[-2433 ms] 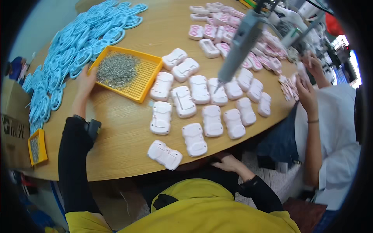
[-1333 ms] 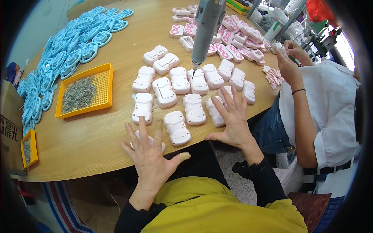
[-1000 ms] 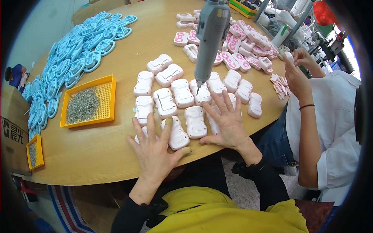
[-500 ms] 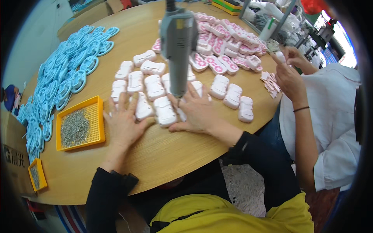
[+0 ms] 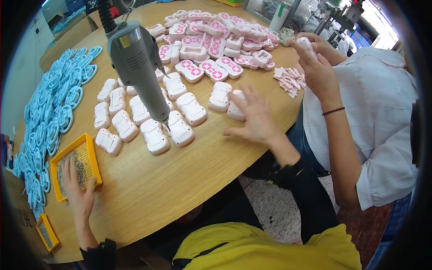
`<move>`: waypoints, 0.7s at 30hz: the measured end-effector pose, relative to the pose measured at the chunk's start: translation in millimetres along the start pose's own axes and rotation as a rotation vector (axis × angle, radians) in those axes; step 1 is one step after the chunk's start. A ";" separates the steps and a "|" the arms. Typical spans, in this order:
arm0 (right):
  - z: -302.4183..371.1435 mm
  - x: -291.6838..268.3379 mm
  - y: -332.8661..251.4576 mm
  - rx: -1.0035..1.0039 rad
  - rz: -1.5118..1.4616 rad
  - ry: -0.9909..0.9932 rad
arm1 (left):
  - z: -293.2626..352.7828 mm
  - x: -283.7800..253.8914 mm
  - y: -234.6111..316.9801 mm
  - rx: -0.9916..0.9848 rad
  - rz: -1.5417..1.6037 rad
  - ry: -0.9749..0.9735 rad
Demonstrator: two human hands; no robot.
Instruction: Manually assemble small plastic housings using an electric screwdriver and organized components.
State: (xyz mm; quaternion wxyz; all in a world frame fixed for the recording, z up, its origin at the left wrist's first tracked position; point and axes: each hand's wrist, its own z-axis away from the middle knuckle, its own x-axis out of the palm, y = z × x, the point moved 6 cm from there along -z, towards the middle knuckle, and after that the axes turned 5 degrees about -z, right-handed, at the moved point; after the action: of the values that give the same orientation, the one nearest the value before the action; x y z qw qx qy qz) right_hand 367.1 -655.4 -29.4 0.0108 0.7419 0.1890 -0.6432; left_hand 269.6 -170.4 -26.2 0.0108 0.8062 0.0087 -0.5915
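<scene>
My left hand [image 5: 80, 191] reaches over the yellow tray [image 5: 93, 167], its fingers stretched out above the small metal screws [image 5: 81, 171] and holding nothing that I can see. To the right, my right hand [image 5: 255, 118], slightly blurred, spreads its fingers at a white plastic casing [image 5: 236, 107] and partly covers it. Another white casing [image 5: 220, 96] lies beside that one. Between my hands hangs a grey electric screwdriver [image 5: 144, 67], its tip over the loose rows of white casings [image 5: 154, 136].
Pink-and-white casings [image 5: 216, 47] are heaped at the back, light-blue plastic parts [image 5: 49, 108] at the left. A smaller yellow tray [image 5: 47, 233] sits at the table's left edge. On the right, a co-worker's hands [image 5: 317, 67] hold a white part near small pink pieces [image 5: 289, 80].
My hands have moved apart: the left from the casings to the screw tray, the right to the casings on the right. The view has shifted, and the screwdriver now hangs further left, tilted.
</scene>
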 end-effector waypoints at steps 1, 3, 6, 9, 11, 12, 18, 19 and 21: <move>1.1 -2.7 16.3 0.014 -0.030 -0.031 | 18.0 3.2 -23.1 -0.051 0.004 -0.001; 4.2 1.1 42.1 0.023 -0.056 -0.060 | 39.4 1.2 -31.1 -0.070 0.119 0.014; 1.1 7.8 55.9 0.005 -0.159 -0.098 | 55.2 2.1 -32.5 -0.023 0.151 0.039; -7.4 14.2 40.0 -0.052 -0.139 -0.108 | 69.4 0.0 -31.4 0.021 0.070 0.046; -17.6 21.5 30.1 -0.081 -0.107 -0.108 | 76.3 -4.5 -28.5 -0.003 0.080 0.051; -21.2 27.9 28.2 -0.089 -0.113 -0.110 | 81.8 -7.2 -25.3 -0.021 0.110 0.047; -59.1 56.0 -1.8 -0.262 -0.124 0.097 | 144.2 -21.5 5.0 -0.056 0.191 0.098; -55.3 44.4 -5.7 -0.302 -0.129 0.135 | 141.7 -22.7 24.5 -0.064 0.218 0.116; -60.0 55.3 39.8 -0.302 -0.322 0.220 | 147.6 -28.2 51.7 -0.078 0.303 0.130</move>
State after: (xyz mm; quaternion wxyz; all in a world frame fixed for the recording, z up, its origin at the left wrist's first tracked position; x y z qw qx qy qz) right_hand 441.5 -662.0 -81.1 -0.0018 0.7576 0.3989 -0.5166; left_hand 121.8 -226.1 -43.2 0.1306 0.8339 -0.0893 -0.5287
